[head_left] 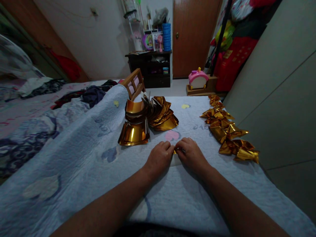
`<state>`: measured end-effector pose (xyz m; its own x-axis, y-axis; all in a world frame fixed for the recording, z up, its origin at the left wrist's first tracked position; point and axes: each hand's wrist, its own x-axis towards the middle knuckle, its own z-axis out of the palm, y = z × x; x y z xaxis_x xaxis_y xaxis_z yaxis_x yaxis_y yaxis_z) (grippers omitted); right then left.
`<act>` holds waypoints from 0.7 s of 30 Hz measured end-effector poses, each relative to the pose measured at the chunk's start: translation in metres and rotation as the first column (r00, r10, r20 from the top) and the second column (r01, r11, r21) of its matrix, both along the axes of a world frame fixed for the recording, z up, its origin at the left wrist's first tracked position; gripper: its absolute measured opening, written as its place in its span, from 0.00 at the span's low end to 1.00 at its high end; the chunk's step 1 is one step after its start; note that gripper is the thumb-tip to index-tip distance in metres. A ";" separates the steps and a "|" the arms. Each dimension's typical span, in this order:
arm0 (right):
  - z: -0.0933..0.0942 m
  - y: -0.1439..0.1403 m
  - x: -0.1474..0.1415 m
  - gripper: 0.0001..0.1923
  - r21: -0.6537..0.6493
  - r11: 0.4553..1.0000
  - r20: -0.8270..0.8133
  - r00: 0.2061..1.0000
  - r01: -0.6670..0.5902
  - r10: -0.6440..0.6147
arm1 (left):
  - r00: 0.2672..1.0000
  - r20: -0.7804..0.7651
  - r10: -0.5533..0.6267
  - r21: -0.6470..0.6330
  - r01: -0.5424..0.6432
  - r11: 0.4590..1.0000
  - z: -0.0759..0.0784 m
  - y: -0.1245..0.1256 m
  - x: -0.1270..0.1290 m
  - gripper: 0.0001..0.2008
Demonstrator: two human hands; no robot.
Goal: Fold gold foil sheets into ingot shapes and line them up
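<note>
**Two hands pinching gold foil on a quilted bed**

Two bare forearms are reaching forward over a pale blue quilt that is covering the bed, its surface printed with faint heart shapes. The left hand and the right hand are meeting knuckle to knuckle at the middle of the quilt, both curled down with fingertips pressed together on a small piece of gold foil. Only a sliver of that foil is showing between the fingers; a pale sheet edge is peeking out just beneath the hands, lying flat on the quilt.

Just beyond the left hand, a stack of gold foil sheets is lying on the quilt, curling upward, with a second fanned pile leaning beside it. Off to the right, near the bed's edge and well apart from the hands, a row of folded gold pieces is running away along a grey-green wall panel.

Farther back, a wooden chair back is rising behind the foil stacks, and crumpled dark clothing is lying on the bedding to the left. At the far end of the room, a pink toy is sitting on the floor beside a brown door, next to a dark shelf unit crowded with small items.
</note>
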<state>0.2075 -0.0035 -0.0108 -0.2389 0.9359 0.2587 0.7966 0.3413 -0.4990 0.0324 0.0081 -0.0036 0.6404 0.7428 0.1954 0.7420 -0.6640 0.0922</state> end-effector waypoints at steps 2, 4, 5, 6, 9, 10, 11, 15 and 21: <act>0.001 0.000 0.003 0.05 -0.004 0.999 0.002 0.999 -0.038 0.038 | 1.000 0.015 -0.003 -0.009 0.003 1.000 -0.001 0.000 -0.001 0.08; 0.003 0.000 0.006 0.05 -0.010 0.998 0.012 0.998 -0.069 0.069 | 0.999 0.032 0.002 -0.016 -0.001 1.000 -0.002 0.001 -0.001 0.07; 0.005 0.000 0.007 0.05 -0.015 0.997 0.024 0.996 -0.081 0.081 | 0.999 0.042 0.005 -0.017 -0.004 1.000 -0.003 0.001 -0.001 0.07; 0.006 0.000 0.008 0.05 -0.020 0.996 0.039 0.995 -0.090 0.091 | 0.999 0.051 0.008 -0.018 -0.007 1.000 -0.004 0.001 -0.002 0.06; 0.008 0.000 0.010 0.07 -0.033 0.993 0.088 0.990 -0.111 0.113 | 0.998 0.067 0.002 -0.013 -0.002 1.000 -0.005 0.002 -0.002 0.06; 0.009 0.000 0.011 0.07 -0.037 0.992 0.097 0.988 -0.119 0.122 | 0.998 0.062 0.001 -0.012 0.000 1.000 -0.006 0.002 -0.002 0.07; 0.009 0.001 0.011 0.07 -0.041 0.991 0.100 0.986 -0.128 0.131 | 0.998 0.056 0.000 -0.013 0.001 1.000 -0.006 0.002 -0.002 0.07; 0.011 0.000 0.011 0.08 -0.045 0.988 0.105 0.983 -0.145 0.149 | 0.999 0.051 0.012 -0.009 -0.011 1.000 -0.006 0.002 -0.002 0.06; 0.011 0.000 0.011 0.09 -0.031 0.987 0.136 0.977 -0.160 0.163 | 0.999 0.032 0.006 -0.009 -0.005 1.000 -0.003 0.001 -0.002 0.07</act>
<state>0.2182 -0.0034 0.0004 -0.4191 0.8869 0.1945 0.7934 0.4619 -0.3965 0.0304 0.0088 -0.0070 0.6299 0.7481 0.2089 0.7421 -0.6590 0.1223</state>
